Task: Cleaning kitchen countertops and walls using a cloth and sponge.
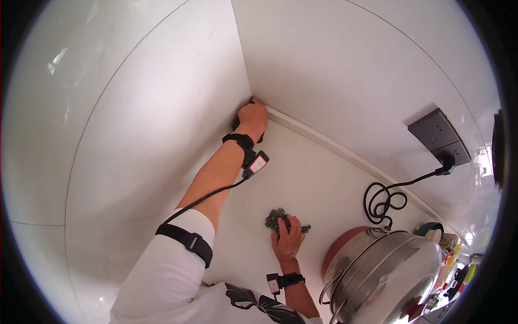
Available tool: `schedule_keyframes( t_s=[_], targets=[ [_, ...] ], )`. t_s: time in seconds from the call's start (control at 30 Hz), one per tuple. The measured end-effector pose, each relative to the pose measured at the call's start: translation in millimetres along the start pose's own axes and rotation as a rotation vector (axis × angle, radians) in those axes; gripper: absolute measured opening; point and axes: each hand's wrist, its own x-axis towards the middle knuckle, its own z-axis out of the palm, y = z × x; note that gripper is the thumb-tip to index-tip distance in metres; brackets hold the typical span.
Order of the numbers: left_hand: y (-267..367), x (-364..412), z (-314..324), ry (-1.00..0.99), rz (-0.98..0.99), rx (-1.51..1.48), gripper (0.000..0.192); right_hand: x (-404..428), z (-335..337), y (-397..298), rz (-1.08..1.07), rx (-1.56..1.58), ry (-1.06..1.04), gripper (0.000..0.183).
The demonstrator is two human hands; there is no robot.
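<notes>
Deep in the corner where two white wall panels meet the white countertop (251, 243), my left hand (254, 117) is curled around a dark object (235, 122). Only small dark edges show beside the fingers and under the wrist, so its kind is hidden. Nearer to me, my right hand (288, 239) rests on a grey steel wool scouring pad (277, 218), fingers bent over it against the countertop. Bits of the pad stick out on both sides of the fingers.
A large stainless steel pot (380, 275) with a domed lid stands right of my right hand. Its coiled black cord (380, 202) runs to a dark wall socket (439, 135). Several colourful items (449, 259) crowd behind it. A raised strip (323, 137) edges the right wall.
</notes>
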Motion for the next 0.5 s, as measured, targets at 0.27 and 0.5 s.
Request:
schedule_keyframes(
  t_s=[0.27,0.5],
  targets=[
    [-8.8,-16.5,-6.7,-0.091,-0.015,0.0,0.034,2.8,0.8,1.5,0.002,0.022,0.005,0.043],
    [-16.7,-51.8,-8.4,-0.098,-0.049,-0.03,0.026,3.8,-0.4,2.6,0.018,0.03,0.016,0.044]
  ],
)
